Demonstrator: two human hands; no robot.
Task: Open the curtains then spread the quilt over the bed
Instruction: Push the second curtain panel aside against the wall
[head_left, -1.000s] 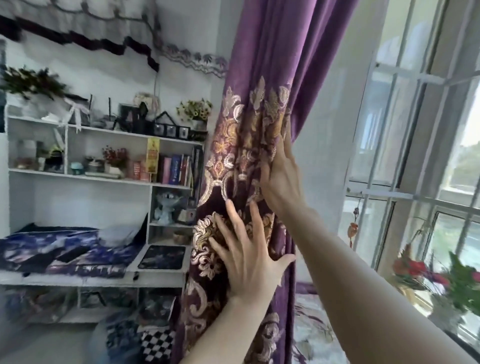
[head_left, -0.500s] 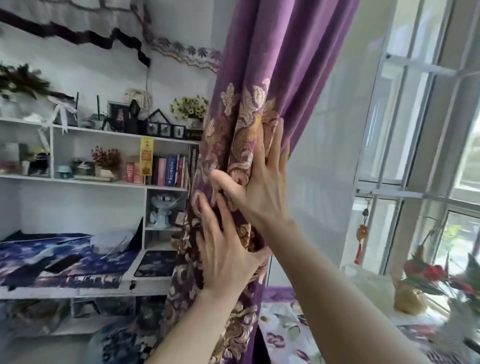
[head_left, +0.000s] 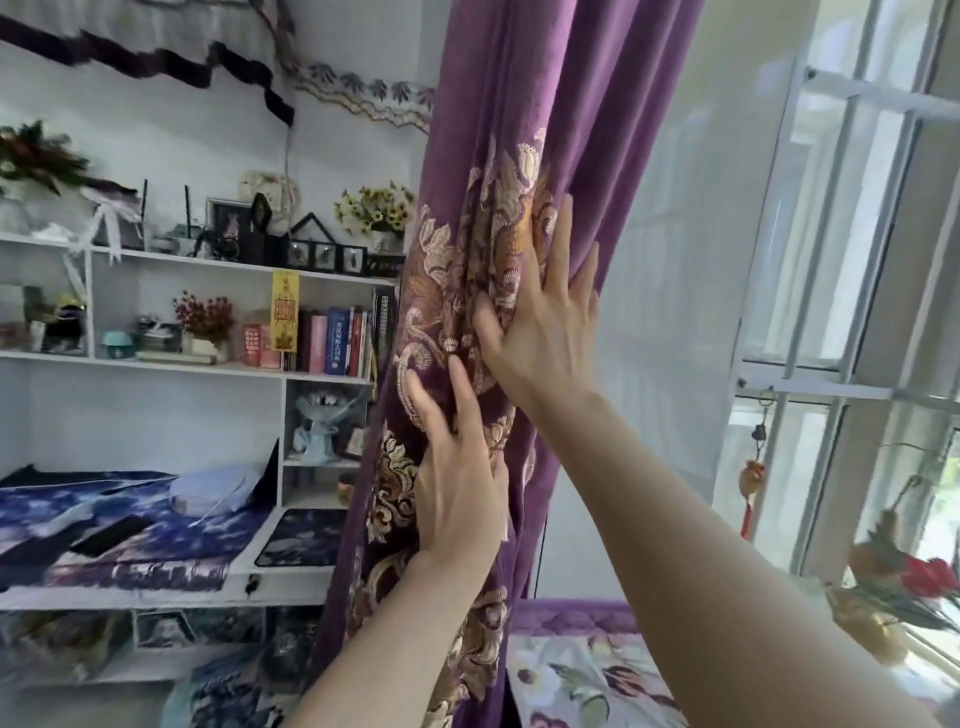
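Observation:
A purple curtain (head_left: 524, 104) with gold embroidered flowers hangs bunched in the middle of the view. My left hand (head_left: 457, 483) lies flat against its lower folds, fingers apart. My right hand (head_left: 545, 327) presses higher up on the curtain's right edge, fingers stretched upward and thumb on the fabric. Neither hand closes around the cloth. Below, at the bottom right, a floral bed cover (head_left: 597, 680) shows past a purple padded edge (head_left: 571, 618); I cannot tell whether it is the quilt.
A sheer white curtain (head_left: 675, 270) hangs behind the purple one. A barred window (head_left: 852, 260) fills the right side, with red flowers (head_left: 930, 582) by the sill. White shelves (head_left: 208, 364) with books and ornaments, and a desk with blue cloth (head_left: 104, 525), stand at the left.
Both hands have pushed the curtain leftward and the folds are bunched tighter. More sheer curtain and window show at the right. My right thumb has come round onto the fabric.

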